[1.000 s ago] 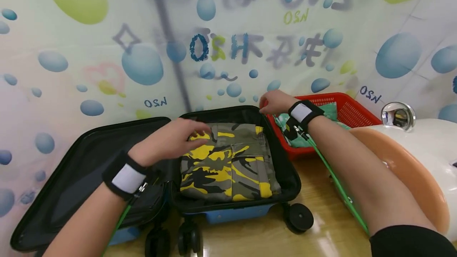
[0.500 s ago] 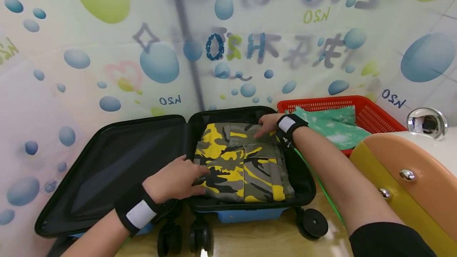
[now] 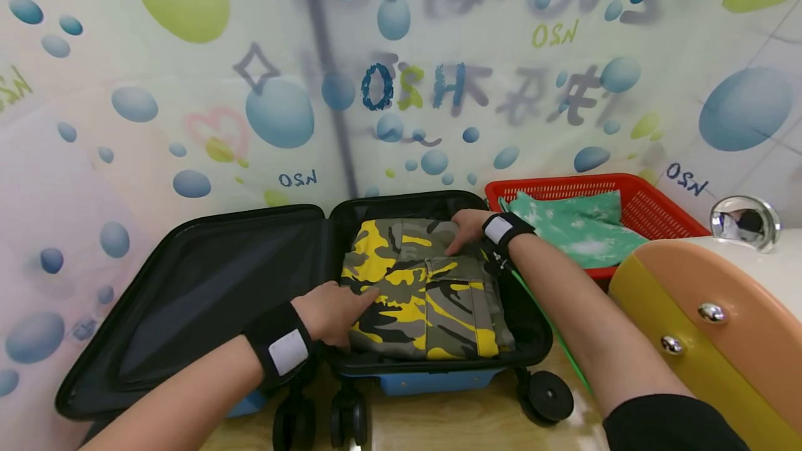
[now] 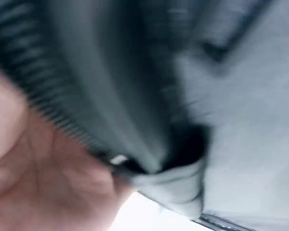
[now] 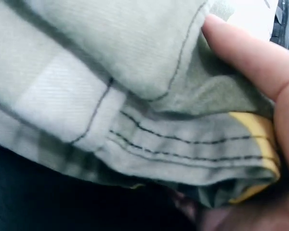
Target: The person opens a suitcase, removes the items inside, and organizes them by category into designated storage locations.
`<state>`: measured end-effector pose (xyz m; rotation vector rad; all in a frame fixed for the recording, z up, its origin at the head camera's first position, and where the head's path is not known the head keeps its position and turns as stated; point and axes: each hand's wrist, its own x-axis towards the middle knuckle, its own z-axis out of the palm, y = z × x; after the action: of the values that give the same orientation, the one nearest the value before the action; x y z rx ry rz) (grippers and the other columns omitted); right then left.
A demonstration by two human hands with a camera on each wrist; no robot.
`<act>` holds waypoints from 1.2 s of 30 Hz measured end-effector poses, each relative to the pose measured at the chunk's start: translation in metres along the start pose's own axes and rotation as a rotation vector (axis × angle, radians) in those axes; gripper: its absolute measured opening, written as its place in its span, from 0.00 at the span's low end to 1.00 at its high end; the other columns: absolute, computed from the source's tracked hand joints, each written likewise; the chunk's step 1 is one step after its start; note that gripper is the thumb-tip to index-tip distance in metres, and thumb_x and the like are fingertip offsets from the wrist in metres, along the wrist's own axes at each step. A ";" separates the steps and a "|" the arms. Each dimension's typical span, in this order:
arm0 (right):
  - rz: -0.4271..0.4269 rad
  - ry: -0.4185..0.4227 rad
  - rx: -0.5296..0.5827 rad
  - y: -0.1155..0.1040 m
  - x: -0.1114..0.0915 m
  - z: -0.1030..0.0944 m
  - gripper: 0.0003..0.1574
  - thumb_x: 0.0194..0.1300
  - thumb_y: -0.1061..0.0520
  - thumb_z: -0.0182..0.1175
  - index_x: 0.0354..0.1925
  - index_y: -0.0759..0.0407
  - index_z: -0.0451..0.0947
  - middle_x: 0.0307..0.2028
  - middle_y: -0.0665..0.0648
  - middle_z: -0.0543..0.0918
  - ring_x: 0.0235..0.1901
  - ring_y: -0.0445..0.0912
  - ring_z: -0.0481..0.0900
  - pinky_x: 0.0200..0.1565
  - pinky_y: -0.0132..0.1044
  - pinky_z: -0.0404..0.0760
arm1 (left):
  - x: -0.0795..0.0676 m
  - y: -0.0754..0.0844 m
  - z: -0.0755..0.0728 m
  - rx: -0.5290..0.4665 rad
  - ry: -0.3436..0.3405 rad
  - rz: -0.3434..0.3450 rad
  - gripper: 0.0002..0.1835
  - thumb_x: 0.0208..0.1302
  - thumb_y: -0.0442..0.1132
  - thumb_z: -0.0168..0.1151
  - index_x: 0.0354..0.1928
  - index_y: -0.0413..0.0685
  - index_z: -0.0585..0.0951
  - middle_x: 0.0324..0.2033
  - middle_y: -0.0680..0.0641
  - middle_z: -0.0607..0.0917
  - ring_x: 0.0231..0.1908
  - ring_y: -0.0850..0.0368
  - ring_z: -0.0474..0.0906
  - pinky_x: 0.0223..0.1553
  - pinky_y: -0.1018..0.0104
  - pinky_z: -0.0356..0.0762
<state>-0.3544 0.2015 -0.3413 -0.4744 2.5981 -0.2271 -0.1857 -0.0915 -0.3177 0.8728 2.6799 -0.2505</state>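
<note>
A folded yellow, grey and black camouflage garment (image 3: 401, 326) fills the right half of an open black-lined suitcase (image 3: 532, 339). At the garment's far right corner, my right hand (image 3: 471, 223) grips the edge, thumb on top. Stitched seams and a yellow patch show beside the thumb (image 5: 250, 62) in the right wrist view, the other fingers mostly hidden beneath the cloth. On the left side, my left hand (image 3: 335, 308) reaches over the suitcase's hinge side, one digit lying straight on the cloth. The left wrist view is blurred, showing the palm (image 4: 62, 178) beside a zipper (image 4: 53, 110); I cannot tell whether those fingers hold the garment.
The suitcase lid (image 3: 207, 305) lies open to the left. Behind on the right stands a red basket (image 3: 664, 214) holding green patterned cloth (image 3: 564, 228). An orange and yellow curved cabinet (image 3: 683, 298) stands at right, and a printed curtain (image 3: 401, 40) hangs behind.
My right hand has come from the red basket onto the garment's far right corner. My left hand has lowered to the garment's left edge. The head view has shifted slightly left.
</note>
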 end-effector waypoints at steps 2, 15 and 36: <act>-0.003 0.001 0.005 0.000 0.000 0.002 0.52 0.61 0.43 0.67 0.70 0.74 0.60 0.68 0.73 0.68 0.66 0.63 0.69 0.67 0.53 0.69 | 0.003 0.002 0.004 0.041 0.014 0.001 0.46 0.49 0.43 0.79 0.71 0.56 0.66 0.23 0.51 0.84 0.27 0.54 0.80 0.39 0.61 0.77; 0.019 0.039 0.041 0.005 0.004 0.002 0.50 0.59 0.42 0.69 0.67 0.71 0.65 0.64 0.70 0.73 0.61 0.60 0.74 0.63 0.51 0.74 | 0.015 -0.014 -0.003 -0.091 0.047 0.220 0.09 0.73 0.32 0.53 0.48 0.45 0.81 0.16 0.52 0.68 0.17 0.61 0.62 0.24 0.70 0.60; -0.046 0.010 0.447 0.010 -0.007 -0.008 0.15 0.64 0.52 0.67 0.37 0.63 0.77 0.31 0.54 0.75 0.36 0.49 0.72 0.40 0.39 0.70 | 0.008 -0.019 -0.014 -0.397 0.018 0.194 0.08 0.72 0.32 0.55 0.48 0.51 0.77 0.20 0.49 0.78 0.17 0.60 0.73 0.23 0.68 0.73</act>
<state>-0.3559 0.2140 -0.3337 -0.3686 2.4424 -0.8037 -0.2069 -0.0987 -0.3061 0.9927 2.5063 0.3231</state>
